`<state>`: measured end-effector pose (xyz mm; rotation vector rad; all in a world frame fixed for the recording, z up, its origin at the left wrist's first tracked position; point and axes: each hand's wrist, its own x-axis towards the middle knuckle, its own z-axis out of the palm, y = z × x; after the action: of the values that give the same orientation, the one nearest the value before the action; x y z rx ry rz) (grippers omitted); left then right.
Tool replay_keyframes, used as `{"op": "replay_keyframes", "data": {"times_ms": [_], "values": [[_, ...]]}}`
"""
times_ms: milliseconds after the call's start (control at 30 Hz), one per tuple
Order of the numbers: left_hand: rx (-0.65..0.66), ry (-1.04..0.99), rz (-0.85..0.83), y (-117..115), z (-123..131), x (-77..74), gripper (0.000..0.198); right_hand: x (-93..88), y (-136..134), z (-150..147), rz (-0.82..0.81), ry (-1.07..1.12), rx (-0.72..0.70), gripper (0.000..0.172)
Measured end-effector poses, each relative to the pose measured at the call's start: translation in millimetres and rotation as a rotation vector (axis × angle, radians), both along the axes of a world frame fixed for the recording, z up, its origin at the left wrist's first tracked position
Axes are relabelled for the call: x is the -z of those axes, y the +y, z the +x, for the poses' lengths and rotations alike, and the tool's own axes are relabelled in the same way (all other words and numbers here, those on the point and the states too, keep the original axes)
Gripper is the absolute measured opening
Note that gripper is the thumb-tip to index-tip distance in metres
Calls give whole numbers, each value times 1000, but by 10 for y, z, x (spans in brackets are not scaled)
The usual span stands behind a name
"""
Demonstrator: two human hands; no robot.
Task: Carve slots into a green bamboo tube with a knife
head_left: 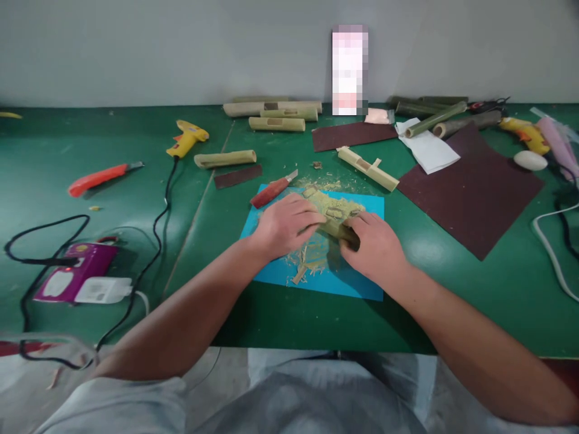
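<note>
Centre frame, a hollow yellow-green bamboo tube [333,228] is pinched by the left hand [286,224], gripped by the right hand [375,246]; lower left, print on a white plastic adapter [100,290] can't be read.

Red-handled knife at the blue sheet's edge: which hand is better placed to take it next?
Likely the left hand: it lies beside the knife, while the right hand is farther off; both touch the bamboo tube.
</note>
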<state>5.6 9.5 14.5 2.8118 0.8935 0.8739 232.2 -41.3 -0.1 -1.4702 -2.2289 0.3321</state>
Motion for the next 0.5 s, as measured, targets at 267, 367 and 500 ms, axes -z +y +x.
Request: {"op": "replay_keyframes", "data": {"times_ms": [267,367,500], "values": [[22,65,47,-2,-19,-2,18,35,-23,-51,14,64,-24,13],[-6,50,26,4,-8,12,18,43,-44,-84,21,65,-16,11],[-41,67,10,-8,4,15,20,52,-63,-114,51,56,1,12]]}}
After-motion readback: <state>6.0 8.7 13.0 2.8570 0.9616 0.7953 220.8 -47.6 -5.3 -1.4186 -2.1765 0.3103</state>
